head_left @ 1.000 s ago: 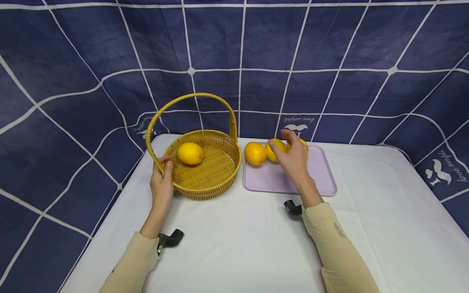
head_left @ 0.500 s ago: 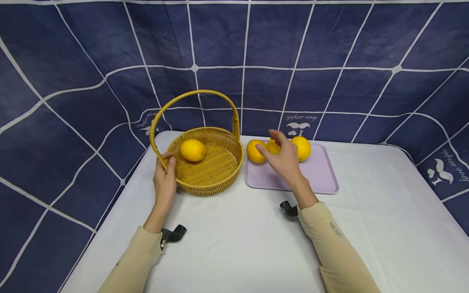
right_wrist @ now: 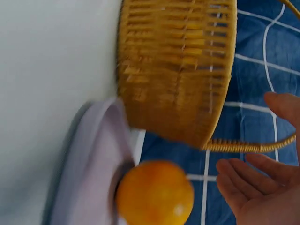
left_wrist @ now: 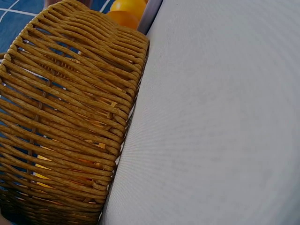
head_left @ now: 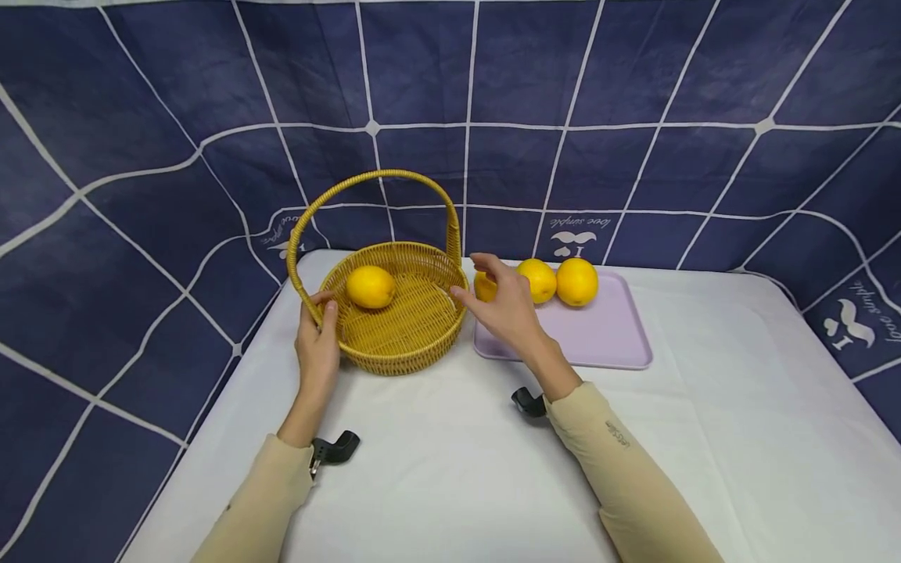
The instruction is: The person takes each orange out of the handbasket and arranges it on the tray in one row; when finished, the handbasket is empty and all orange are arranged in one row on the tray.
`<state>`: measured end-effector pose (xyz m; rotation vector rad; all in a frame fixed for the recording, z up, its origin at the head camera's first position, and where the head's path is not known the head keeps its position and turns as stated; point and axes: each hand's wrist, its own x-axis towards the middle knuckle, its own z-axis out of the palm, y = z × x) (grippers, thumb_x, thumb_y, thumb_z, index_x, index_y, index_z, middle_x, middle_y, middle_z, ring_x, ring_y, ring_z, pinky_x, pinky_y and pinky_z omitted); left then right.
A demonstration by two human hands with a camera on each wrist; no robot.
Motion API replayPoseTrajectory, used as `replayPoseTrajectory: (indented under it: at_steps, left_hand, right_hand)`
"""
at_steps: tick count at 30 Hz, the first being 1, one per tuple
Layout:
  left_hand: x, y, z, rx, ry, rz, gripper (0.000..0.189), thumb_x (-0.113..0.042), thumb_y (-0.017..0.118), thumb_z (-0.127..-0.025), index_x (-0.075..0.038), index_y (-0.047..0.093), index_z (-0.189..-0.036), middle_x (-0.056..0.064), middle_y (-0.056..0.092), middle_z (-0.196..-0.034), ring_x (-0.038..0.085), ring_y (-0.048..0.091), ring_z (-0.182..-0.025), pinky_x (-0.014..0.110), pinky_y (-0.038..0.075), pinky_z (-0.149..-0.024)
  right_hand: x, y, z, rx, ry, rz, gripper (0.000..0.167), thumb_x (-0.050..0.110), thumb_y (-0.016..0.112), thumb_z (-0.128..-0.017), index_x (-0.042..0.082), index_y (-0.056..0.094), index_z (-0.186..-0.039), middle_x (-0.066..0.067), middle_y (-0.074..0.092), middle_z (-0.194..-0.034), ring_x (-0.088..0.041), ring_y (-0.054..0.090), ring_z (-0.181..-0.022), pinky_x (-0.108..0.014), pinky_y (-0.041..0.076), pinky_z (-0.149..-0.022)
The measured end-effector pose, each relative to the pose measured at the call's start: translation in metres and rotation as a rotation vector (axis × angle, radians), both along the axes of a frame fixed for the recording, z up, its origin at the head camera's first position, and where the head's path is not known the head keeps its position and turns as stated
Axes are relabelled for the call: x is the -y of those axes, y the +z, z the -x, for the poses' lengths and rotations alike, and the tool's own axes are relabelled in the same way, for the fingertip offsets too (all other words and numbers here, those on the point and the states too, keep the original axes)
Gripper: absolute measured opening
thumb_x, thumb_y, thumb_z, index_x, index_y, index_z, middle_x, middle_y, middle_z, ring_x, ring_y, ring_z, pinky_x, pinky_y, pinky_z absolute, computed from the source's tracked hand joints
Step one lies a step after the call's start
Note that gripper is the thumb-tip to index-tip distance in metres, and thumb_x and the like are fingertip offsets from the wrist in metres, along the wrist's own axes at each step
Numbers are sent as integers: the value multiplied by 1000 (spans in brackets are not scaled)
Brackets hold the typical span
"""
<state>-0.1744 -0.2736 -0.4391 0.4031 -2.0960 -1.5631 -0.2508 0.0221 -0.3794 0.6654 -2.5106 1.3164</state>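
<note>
In the head view my left hand (head_left: 317, 344) grips the left rim of a woven basket (head_left: 394, 363), beside the foot of its tall handle. One oval yellow fruit, lemon-like, (head_left: 370, 287) lies inside the basket, towards the left. My right hand (head_left: 508, 311) hovers between basket and tray, fingers spread and holding nothing; its thumb tip is by the basket's right rim. On the lilac tray (head_left: 605, 344) three oranges stand along the back: a left orange (head_left: 484, 288) partly hidden by my hand, a middle orange (head_left: 538, 280) and a right orange (head_left: 577, 282).
A white cloth (head_left: 436, 469) covers the table. Behind and to the left hangs a dark blue curtain (head_left: 521, 172) with white lines. The tray stands close to the basket's right side. Each wrist wears a small black camera (head_left: 339, 447).
My right hand has moved left over the tray, from the right orange past the middle one to the left one, uncovering the others. My left hand has kept its grip on the basket.
</note>
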Motion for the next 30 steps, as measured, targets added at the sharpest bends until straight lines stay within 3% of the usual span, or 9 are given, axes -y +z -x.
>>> replayPoseTrajectory:
  at_steps: [8, 14, 22, 30]
  left_hand:
    - [-1, 0, -1, -11, 4, 0, 43, -41, 46, -112, -14, 53, -145, 4, 54, -155, 16, 44, -146, 41, 32, -123]
    - [-1, 0, -1, -13, -1, 4, 44, -42, 46, -112, -13, 53, -145, 5, 54, -154, 16, 44, -146, 42, 32, -123]
    - [-1, -1, 0, 2, -6, -2, 44, -42, 46, -113, -14, 52, -145, 4, 53, -156, 15, 44, -147, 41, 33, -123]
    - [-3, -2, 0, -9, 8, 4, 41, -41, 46, -113, -15, 53, -144, 4, 53, -156, 17, 45, -146, 42, 33, -123]
  right_hand:
    - [46, 11, 8, 26, 119, -77, 64, 34, 80, -94, 8, 57, -147, -12, 65, -144, -28, 62, -131, -41, 48, -113]
    - [75, 11, 11, 71, 171, -125, 64, 34, 79, -95, 6, 56, -148, -13, 64, -145, -32, 62, -130, -40, 50, -110]
    - [107, 7, 18, 170, 167, -156, 68, 36, 79, -95, 7, 53, -151, -15, 60, -149, -31, 59, -136, -40, 50, -111]
    - [132, 3, 22, 197, 150, -206, 69, 36, 80, -95, 11, 53, -153, -7, 57, -154, -26, 51, -144, -37, 42, -119]
